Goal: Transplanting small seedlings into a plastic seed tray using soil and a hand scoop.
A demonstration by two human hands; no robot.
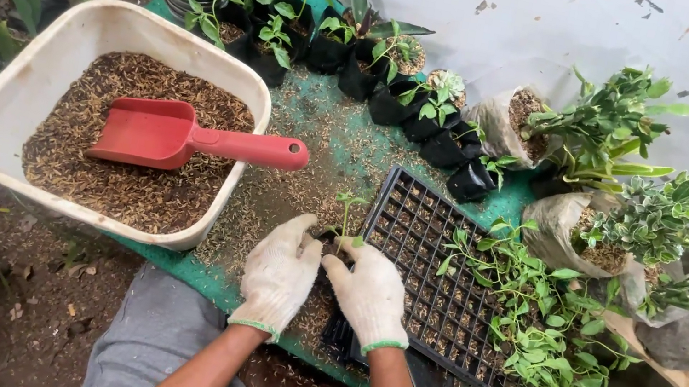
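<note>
Gloved hands meet around a small black pot with a green seedling (347,218): the left hand (280,273) and right hand (370,293) both keep a narrow grip pressed to its sides, just beside a black seedling tray (443,275). To the left, a red scoop (186,137) lies in a cream tub (39,68) of brown husk, while potted plants (382,79) line the green mat (329,116).

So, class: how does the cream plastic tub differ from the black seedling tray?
The cream plastic tub is deep, rounded and undivided, and holds brown husk and a red plastic scoop; the black seedling tray is shallow, rectangular and gridded into small cells. Both rest on the green mat.
</note>
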